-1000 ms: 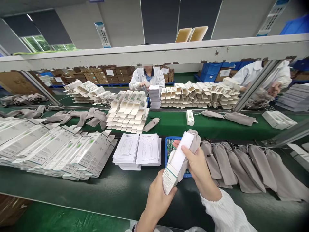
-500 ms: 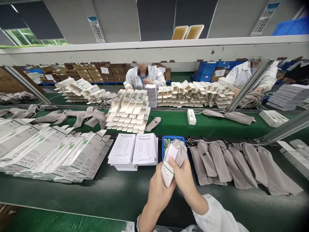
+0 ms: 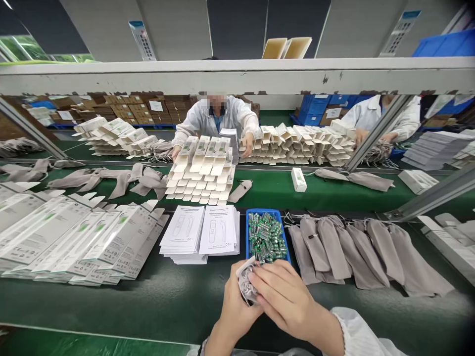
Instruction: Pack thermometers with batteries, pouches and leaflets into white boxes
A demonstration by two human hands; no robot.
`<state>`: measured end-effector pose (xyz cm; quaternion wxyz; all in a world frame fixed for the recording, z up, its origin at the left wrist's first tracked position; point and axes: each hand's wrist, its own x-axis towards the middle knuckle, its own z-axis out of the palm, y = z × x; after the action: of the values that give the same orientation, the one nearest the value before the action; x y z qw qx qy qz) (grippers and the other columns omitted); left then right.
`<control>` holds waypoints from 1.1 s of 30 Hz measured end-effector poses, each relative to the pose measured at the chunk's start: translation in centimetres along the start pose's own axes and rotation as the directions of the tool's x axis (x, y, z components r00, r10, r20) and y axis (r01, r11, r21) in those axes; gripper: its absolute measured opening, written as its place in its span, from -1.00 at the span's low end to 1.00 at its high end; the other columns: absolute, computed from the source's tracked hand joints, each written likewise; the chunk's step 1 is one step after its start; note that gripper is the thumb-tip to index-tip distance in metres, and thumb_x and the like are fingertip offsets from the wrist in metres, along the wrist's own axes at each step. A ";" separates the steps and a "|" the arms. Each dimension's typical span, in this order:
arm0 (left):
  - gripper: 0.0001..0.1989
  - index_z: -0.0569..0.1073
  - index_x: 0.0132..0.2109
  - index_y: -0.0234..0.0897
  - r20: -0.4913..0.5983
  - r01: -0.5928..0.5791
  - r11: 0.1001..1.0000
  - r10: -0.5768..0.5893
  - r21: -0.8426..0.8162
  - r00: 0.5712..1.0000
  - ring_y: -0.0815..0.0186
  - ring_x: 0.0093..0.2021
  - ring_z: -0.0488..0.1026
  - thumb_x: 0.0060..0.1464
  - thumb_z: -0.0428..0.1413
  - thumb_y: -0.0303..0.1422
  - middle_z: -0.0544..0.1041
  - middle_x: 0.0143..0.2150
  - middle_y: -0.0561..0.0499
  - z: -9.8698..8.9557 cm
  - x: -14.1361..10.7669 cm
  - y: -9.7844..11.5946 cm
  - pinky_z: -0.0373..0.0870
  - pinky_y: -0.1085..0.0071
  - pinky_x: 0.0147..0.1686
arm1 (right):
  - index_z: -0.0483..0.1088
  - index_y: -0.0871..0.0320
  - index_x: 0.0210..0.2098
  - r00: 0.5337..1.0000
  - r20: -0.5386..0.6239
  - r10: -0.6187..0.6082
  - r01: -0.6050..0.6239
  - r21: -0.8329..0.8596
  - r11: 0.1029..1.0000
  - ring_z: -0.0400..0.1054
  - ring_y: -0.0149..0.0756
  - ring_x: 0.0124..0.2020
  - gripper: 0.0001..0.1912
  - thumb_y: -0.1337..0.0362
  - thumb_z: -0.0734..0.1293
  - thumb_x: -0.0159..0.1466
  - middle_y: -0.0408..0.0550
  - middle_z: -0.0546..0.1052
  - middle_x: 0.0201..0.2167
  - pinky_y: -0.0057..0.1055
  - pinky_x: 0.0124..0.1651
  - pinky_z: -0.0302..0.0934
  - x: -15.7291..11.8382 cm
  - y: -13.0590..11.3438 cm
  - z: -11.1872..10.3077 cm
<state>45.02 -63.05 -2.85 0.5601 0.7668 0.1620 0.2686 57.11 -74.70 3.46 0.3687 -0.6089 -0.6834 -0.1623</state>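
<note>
Green-topped packing bench [image 3: 111, 301], a grey drawstring pouch [image 3: 245, 284] gripped at its near side
Just below a blue tray [image 3: 247, 235] of green-wrapped batteries, the left hand [image 3: 239, 309] cups the pouch from beneath, fingers closed on it, and the right hand [image 3: 284, 296] presses over it, nearly shut; stacked leaflets [image 3: 200, 230] lie left of the tray, more grey pouches [image 3: 356, 252] right

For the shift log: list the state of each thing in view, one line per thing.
Left hand, cupped around the pouch
Right hand, closed over the pouch
Grey pouch, bunched between the hands
Blue tray, holding loose green cylinders
Manuals, two flat stacks
Row of grey pouches, lying flat, overlapping
Long white boxes, lying flat, overlapping
</note>
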 end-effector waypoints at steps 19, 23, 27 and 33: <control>-0.55 0.25 0.18 -0.19 0.108 0.006 0.996 0.003 -0.085 0.994 0.15 0.03 0.47 0.19 0.13 -0.25 0.46 0.06 -0.12 0.6 0.0 0.7 0.41 0.28 -0.03 | 0.51 0.16 -0.25 0.782 0.499 0.374 -0.253 -0.293 0.922 0.38 -0.06 -0.03 -0.77 0.38 0.21 0.42 0.02 0.59 -0.17 -0.16 -0.05 0.23 -0.6 15.7 1.6; -0.52 0.25 0.18 -0.22 0.087 0.042 0.992 -0.031 -0.119 0.996 0.14 0.04 0.48 0.17 0.15 -0.24 0.49 0.05 -0.13 0.6 0.3 0.8 0.43 0.27 -0.02 | 0.46 0.17 -0.30 0.787 0.533 0.312 -0.204 -0.253 0.946 0.37 -0.14 -0.08 -0.72 0.31 0.17 0.46 0.01 0.56 -0.27 -0.23 -0.06 0.18 -0.2 15.5 1.7; -0.45 0.27 0.15 -0.23 0.058 0.100 0.989 -0.094 -0.108 0.994 0.13 0.02 0.49 0.07 0.25 -0.22 0.52 0.04 -0.13 0.1 0.8 1.1 0.43 0.26 -0.01 | 0.48 0.16 -0.22 0.780 0.560 0.280 -0.192 -0.212 0.958 0.39 -0.16 -0.06 -0.82 0.25 0.26 0.43 -0.01 0.57 -0.22 -0.22 0.02 0.16 -0.4 14.9 1.8; -0.36 0.27 0.16 -0.22 0.077 0.190 0.978 -0.183 -0.091 0.980 0.13 0.01 0.50 -0.03 0.32 -0.27 0.53 0.05 -0.12 -0.5 1.3 1.5 0.42 0.24 0.01 | 0.51 0.16 -0.21 0.818 0.496 0.290 -0.250 -0.148 0.957 0.42 -0.07 -0.08 -0.83 0.41 0.26 0.37 0.06 0.58 -0.23 -0.10 0.03 0.16 0.0 13.6 1.2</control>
<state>45.68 -62.44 -0.97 0.6248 0.7286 0.2009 0.1960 69.69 -71.14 -0.42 0.1693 -0.7341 -0.6567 0.0335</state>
